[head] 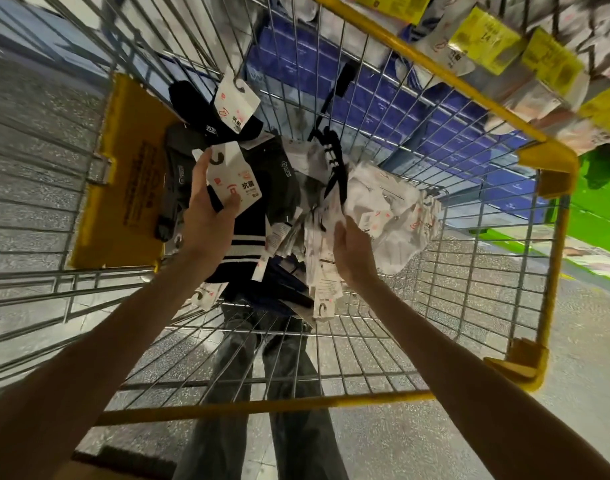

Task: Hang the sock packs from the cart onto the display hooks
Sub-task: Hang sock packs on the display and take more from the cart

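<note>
I look down into a wire shopping cart (383,341) with yellow rims. My left hand (206,216) grips a dark striped sock pack (241,244) by its white card header (232,178). My right hand (352,254) reaches into a heap of white sock packs (383,209) and holds a bundle of them; its fingers are hidden under the packs. Another dark sock pack (224,112) with a white header lies further in, beside grey and black packs (179,174). Display hooks with hung sock packs and yellow price tags (483,36) show at the top right.
A yellow plastic flap (123,174) lines the cart's left end. Blue boxes (383,91) show through the far mesh. A green surface (594,209) lies to the right. My jeans-clad legs (262,393) show through the cart bottom, over a grey speckled floor.
</note>
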`<state>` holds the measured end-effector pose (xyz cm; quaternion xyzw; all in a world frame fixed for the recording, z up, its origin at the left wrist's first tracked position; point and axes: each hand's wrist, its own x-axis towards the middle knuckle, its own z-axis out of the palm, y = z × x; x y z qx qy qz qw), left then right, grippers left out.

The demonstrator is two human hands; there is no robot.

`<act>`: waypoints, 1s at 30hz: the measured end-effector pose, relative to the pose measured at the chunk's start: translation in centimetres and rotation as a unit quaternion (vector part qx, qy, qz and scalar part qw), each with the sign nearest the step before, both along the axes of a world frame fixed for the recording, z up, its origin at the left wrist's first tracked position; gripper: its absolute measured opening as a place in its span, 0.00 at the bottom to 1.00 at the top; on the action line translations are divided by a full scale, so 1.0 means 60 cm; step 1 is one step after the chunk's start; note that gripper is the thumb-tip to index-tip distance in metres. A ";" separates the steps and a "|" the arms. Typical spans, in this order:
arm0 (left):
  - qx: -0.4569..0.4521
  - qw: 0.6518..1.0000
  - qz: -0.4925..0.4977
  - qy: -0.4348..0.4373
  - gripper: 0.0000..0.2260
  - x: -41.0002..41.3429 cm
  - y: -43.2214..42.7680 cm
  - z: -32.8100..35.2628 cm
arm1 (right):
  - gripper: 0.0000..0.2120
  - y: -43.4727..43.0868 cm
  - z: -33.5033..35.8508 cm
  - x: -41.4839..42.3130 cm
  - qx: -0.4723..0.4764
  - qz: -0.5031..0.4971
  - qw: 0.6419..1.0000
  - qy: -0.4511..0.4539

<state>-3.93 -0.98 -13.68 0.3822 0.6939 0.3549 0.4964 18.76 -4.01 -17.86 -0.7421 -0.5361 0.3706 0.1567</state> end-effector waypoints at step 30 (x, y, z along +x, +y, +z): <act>0.061 0.964 -0.232 0.118 0.16 0.011 0.008 0.034 | 0.10 0.087 0.166 -0.091 0.255 0.079 0.958 0.108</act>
